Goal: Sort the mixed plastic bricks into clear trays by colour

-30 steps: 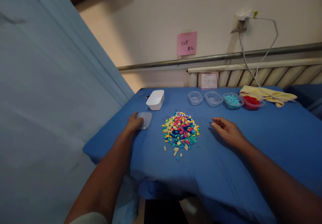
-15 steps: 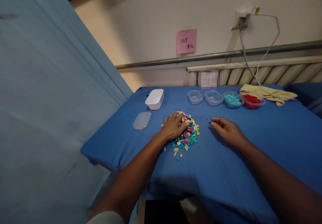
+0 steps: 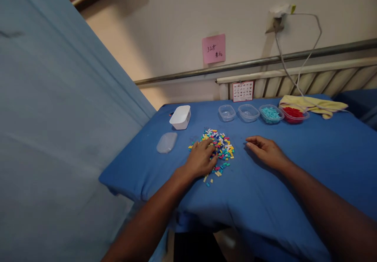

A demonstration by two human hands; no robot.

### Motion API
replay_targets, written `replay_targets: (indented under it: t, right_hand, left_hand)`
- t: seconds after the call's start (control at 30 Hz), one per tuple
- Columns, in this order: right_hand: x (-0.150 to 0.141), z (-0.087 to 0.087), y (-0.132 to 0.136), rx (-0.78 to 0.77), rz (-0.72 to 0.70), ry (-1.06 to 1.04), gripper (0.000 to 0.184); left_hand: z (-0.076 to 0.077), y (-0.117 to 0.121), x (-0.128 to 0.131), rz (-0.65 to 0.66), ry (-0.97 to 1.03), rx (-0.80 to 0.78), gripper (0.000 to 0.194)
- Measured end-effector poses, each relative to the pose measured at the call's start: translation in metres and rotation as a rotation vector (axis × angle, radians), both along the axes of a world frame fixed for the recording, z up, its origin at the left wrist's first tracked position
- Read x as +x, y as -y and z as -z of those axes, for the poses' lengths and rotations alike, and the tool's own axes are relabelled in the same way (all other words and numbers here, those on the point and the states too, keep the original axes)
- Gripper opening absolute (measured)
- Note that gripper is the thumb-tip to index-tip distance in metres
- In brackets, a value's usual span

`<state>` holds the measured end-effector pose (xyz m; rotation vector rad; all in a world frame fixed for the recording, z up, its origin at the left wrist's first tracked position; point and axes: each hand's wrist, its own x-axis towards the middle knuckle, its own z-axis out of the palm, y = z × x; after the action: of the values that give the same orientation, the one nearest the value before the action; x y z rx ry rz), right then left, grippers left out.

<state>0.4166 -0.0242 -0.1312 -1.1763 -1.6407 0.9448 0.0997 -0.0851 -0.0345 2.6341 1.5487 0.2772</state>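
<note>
My left hand [image 3: 202, 157] rests on a pile of small colourful plastic bricks [image 3: 223, 144], palm down. Its fingers are bent and spread, touching the bricks, and it covers the pile's left part. Yellow, white, teal, pink and dark blue pieces show around it, with a few loose ones nearer me. To the right of the pile, my right hand [image 3: 265, 150] lies on its side on the blue cloth [image 3: 265, 199]. Its fingers are loosely curved, the thumb slightly apart from the index finger, and nothing shows between them.
Behind the pile stand two clear tubs [image 3: 227, 113], a tub of light-blue pieces [image 3: 271, 115] and a tub of red pieces [image 3: 293, 114]. A yellow cloth [image 3: 313, 104] lies beside them. Farther left are a white box [image 3: 180, 117] and a clear lid [image 3: 167, 142]. A blue curtain [image 3: 59, 117] hangs left.
My left hand has drawn back slightly toward me, its fingers now more bent. The pile is more spread out, with more bricks showing at its far side. My right hand stays put.
</note>
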Motion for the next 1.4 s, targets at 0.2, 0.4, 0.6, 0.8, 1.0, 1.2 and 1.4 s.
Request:
replay_targets:
  t: [0.2,0.4,0.6,0.8,1.0,1.2,1.4]
  right_hand:
    - [-0.004,-0.016,0.018,0.126,-0.06,0.198,0.047]
    - [-0.046,-0.028,0.051,0.277,-0.292,0.446,0.097]
    - [-0.094,-0.031,0.036,0.312,-0.36,0.433,0.061]
    - [-0.103,-0.034,0.001,0.191,-0.305,0.224,0.034]
    - [-0.093,-0.036,-0.028,0.077,-0.274,0.101,0.042]
    - [-0.094,-0.048,-0.072,0.113,-0.183,0.172,0.044]
    - [-0.135,-0.039,-0.083,0.11,-0.226,0.219,0.05]
  left_hand:
    - [-0.003,0.036,-0.046,-0.171,0.127,-0.105,0.068]
    - [-0.002,0.066,-0.046,-0.181,0.031,-0.355,0.133]
    - [0.031,0.028,-0.035,-0.178,0.155,-0.136,0.096]
    - [0.047,-0.026,-0.014,-0.126,0.296,0.004,0.059]
    - [0.035,-0.065,0.005,-0.061,0.565,0.019,0.055]
    - [0.014,-0.088,-0.016,-0.17,0.749,-0.099,0.051]
    - [0.025,-0.094,-0.014,-0.287,0.587,-0.093,0.064]
